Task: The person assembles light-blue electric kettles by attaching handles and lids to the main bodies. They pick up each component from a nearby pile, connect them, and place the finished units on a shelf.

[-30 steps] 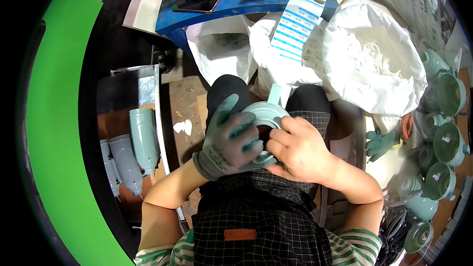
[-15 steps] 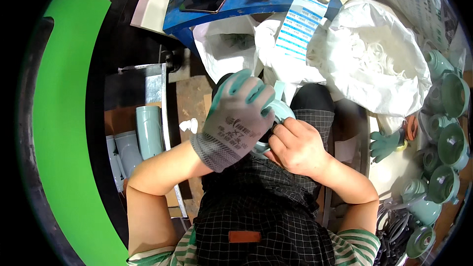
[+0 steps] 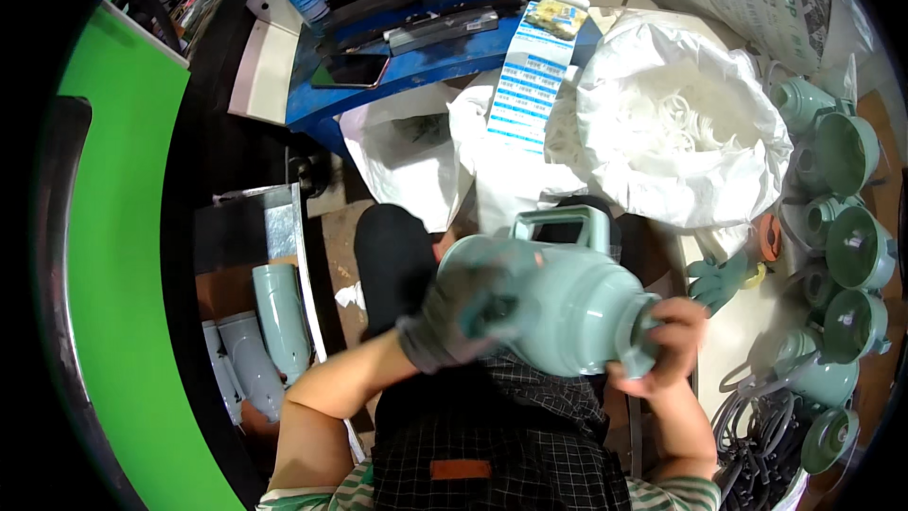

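Note:
A pale green thermos jug body (image 3: 577, 308) lies on its side above my lap, its neck pointing right. Its squared handle (image 3: 566, 218) stands up on the far side. My left hand (image 3: 452, 317), in a grey and green glove, holds the wide left end; motion blurs its fingers. My bare right hand (image 3: 673, 341) is closed round the flared neck, with fingers on the rim. The inside of the jug is hidden from this angle.
White sacks (image 3: 681, 189) hold pale rings. A printed label strip (image 3: 530, 76) hangs from the blue bench (image 3: 426, 71), near a phone (image 3: 350, 70). Green cups (image 3: 861, 246) line the right side, by a loose glove (image 3: 717, 282). Cylindrical shells (image 3: 282, 322) fill a box at left.
The jug body has come up from between my knees and been turned sideways, so its side and handle now show. My right hand has moved right onto the neck. The whole view has shifted.

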`<move>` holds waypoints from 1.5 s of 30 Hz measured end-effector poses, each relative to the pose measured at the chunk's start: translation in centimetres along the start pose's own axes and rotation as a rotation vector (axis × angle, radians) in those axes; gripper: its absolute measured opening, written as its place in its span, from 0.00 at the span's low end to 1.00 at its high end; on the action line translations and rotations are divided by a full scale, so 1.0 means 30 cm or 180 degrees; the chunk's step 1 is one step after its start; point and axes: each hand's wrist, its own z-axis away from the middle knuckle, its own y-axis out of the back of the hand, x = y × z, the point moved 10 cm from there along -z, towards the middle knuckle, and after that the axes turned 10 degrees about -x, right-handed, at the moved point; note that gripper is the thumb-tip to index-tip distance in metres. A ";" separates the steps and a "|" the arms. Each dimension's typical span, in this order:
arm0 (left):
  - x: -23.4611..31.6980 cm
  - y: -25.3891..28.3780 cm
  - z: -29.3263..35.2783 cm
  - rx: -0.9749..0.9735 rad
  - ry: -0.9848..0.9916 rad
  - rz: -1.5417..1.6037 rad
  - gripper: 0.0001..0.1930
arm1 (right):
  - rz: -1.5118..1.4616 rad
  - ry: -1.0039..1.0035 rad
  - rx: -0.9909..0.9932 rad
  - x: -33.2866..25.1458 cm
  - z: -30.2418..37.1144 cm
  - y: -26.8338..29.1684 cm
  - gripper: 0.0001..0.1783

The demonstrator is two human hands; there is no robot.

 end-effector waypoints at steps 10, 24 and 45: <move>-0.487 0.083 -0.279 0.0471 0.0576 -0.0006 0.24 | -0.2129 -0.3121 -0.1569 0.208 0.415 0.010 0.42; -1.051 0.199 -0.606 0.0371 0.1811 -0.1226 0.23 | -0.2294 -0.3167 -0.3358 0.261 0.398 -0.085 0.65; -0.375 0.517 -0.100 0.2284 0.0876 0.0541 0.07 | -0.3403 -0.3163 -0.0699 0.164 0.442 -0.149 0.69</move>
